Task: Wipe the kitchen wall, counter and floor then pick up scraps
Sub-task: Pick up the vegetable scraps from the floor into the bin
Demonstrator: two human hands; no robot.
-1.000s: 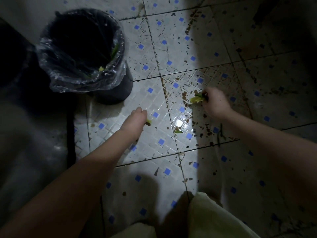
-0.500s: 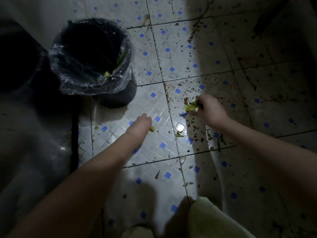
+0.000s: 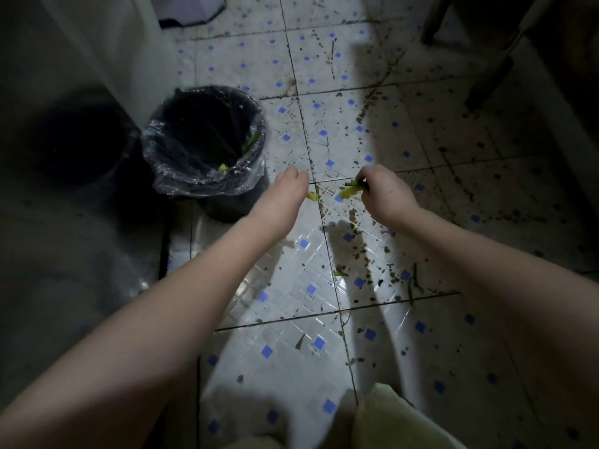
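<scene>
Lined bin (image 3: 207, 147) blocks left; tiled floor (image 3: 356, 131) beyond open.

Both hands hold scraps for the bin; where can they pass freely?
Free: pale tile between the forearms; tile beyond the left hand and right hand, right of the bin. Crowded: dropped stem and furniture legs rightward.
</scene>
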